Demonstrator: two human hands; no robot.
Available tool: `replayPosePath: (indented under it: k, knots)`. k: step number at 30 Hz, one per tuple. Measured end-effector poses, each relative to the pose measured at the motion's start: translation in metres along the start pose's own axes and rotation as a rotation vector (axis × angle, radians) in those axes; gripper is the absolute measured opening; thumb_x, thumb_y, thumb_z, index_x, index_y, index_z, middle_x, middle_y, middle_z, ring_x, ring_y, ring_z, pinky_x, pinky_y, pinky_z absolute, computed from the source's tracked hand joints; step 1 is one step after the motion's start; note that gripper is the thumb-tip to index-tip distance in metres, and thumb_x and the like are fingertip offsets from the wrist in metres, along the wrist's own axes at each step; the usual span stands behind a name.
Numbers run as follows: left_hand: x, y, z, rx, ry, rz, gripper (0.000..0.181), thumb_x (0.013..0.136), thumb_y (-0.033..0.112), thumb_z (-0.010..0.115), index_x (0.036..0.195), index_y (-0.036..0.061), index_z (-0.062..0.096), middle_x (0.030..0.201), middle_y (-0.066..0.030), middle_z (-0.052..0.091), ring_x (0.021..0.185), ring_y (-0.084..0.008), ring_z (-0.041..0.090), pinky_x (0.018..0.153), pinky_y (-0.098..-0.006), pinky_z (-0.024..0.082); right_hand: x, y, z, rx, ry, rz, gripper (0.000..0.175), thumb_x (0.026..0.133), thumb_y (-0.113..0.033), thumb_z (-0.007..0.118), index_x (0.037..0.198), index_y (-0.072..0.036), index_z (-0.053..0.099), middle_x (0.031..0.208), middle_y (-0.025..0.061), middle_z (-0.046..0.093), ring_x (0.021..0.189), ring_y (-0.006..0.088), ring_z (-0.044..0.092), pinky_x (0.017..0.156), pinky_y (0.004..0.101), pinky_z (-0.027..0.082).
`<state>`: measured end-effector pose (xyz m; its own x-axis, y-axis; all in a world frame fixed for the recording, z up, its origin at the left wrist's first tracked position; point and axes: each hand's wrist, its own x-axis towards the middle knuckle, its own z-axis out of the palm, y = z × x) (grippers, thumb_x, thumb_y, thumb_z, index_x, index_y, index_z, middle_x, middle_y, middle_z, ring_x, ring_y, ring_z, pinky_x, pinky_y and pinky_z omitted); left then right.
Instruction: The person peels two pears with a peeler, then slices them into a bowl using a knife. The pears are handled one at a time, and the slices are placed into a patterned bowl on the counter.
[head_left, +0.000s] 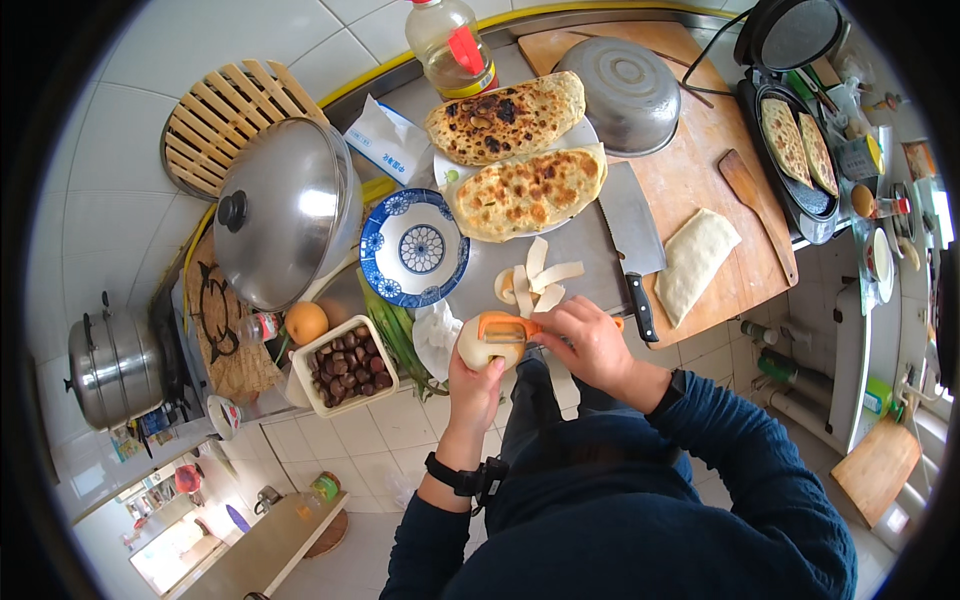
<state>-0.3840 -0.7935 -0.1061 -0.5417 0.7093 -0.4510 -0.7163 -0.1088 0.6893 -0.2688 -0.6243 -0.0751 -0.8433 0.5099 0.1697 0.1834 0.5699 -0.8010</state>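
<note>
My left hand (474, 382) holds a mostly peeled, pale round fruit (472, 346) from below, just in front of the counter edge. In my right hand (589, 341) is an orange peeler (510, 328), its blade laid against the fruit. Strips of peel (537, 276) lie in a small heap on the metal counter just beyond. A blue-and-white patterned bowl (421, 248) stands to the left of them. Behind the peel, two browned flatbreads (525, 191) rest on a white plate (589, 136). An unpeeled round fruit (306, 322) sits farther left.
A cleaver (634, 217) lies at the wooden board's (757, 281) left edge, its handle toward me. The board holds raw folded dough (696, 262), a wooden spatula (750, 191) and an upturned metal basin (622, 90). A chestnut tub (300, 367), green onions (394, 322) and a lidded wok (281, 210) stand left.
</note>
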Motion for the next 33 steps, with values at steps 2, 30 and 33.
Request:
replayPosePath:
  k: [2, 30, 33]
  knots:
    - [0.002, 0.0, 0.0, 0.017, -0.008, 0.004, 0.073, 0.079, 0.003, 0.072, 0.14, 0.0019, 0.032, 0.134, -0.0105, 0.046, 0.126, -0.0233, 0.047, 0.107, -0.0391, 0.039, 0.004, -0.004, -0.003, -0.126, 0.023, -0.199, 0.027, 0.076, -0.019, 0.074, 0.101, -0.01, 0.067, 0.08, 0.0035, 0.062, 0.076, 0.0226, 0.06, 0.065, 0.0343, 0.051]
    - [0.001, 0.004, -0.006, 0.062, -0.093, 0.076, 0.084, 0.073, -0.002, 0.072, 0.137, 0.0186, 0.023, 0.133, -0.0078, 0.042, 0.126, -0.0225, 0.043, 0.106, -0.0397, 0.038, 0.02, 0.032, 0.004, 0.398, -0.488, 0.685, 0.026, 0.088, -0.03, 0.066, 0.093, -0.004, 0.069, 0.069, 0.0085, 0.066, 0.063, 0.0161, 0.064, 0.06, 0.0308, 0.049]
    - [0.0, 0.005, -0.005, 0.079, -0.096, 0.101, 0.085, 0.072, 0.001, 0.075, 0.137, 0.019, 0.024, 0.133, -0.0063, 0.042, 0.126, -0.023, 0.044, 0.106, -0.0402, 0.038, 0.009, 0.04, 0.006, 0.359, -0.52, 0.752, 0.024, 0.089, -0.028, 0.065, 0.093, -0.004, 0.068, 0.068, 0.0046, 0.065, 0.061, 0.0114, 0.06, 0.057, 0.0284, 0.046]
